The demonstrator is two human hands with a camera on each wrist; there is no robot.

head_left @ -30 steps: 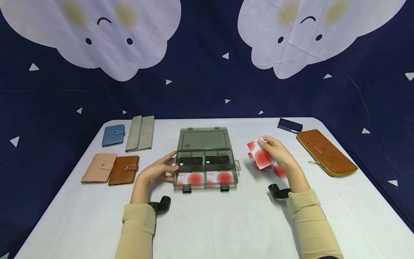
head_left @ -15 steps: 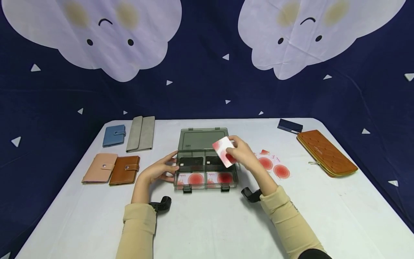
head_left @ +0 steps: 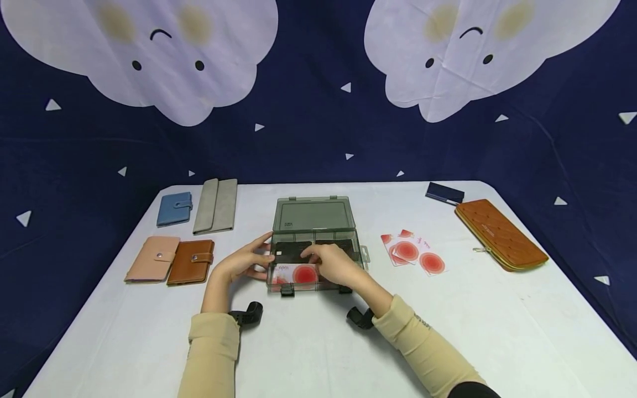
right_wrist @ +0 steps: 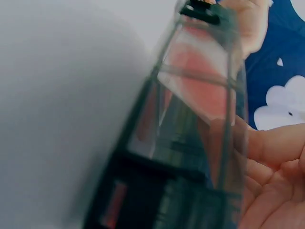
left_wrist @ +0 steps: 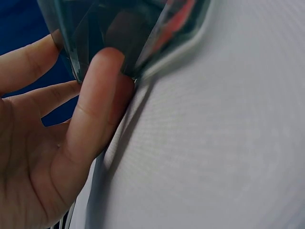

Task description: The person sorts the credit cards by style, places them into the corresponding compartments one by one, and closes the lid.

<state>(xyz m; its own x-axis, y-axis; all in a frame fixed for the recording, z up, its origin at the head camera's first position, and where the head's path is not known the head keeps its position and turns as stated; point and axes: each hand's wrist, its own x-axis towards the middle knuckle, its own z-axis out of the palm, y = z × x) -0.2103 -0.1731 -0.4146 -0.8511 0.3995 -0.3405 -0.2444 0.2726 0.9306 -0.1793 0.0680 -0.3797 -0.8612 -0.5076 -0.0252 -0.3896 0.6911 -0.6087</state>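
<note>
A smoky, see-through divided plastic box (head_left: 314, 214) lies with its lid tipped back at the middle of the table. Along its left wall, my left hand (head_left: 242, 261) rests with fingers fairly straight and the thumb (left_wrist: 100, 90) touching the side. My right hand (head_left: 333, 265) reaches into the box from the right and pinches a red-and-white card (head_left: 293, 273) over the front left compartment. In the right wrist view this card (right_wrist: 195, 71) tilts inside the box, fingers at its edge. Black cards (head_left: 292, 252) lie in the back compartments. The hand hides most of the front right compartment.
Several red-and-white cards (head_left: 407, 252) lie right of the box. Farther right are a brown zip wallet (head_left: 500, 235) and a dark blue card holder (head_left: 445, 193). A grey folding wallet (head_left: 215, 205), blue wallet (head_left: 175, 209), pink wallet (head_left: 152, 258) and brown wallet (head_left: 191, 262) lie left.
My right hand has carried a card leftward from the loose cards on the right and down into the front left of the box. The left hand stays at the box's side.
</note>
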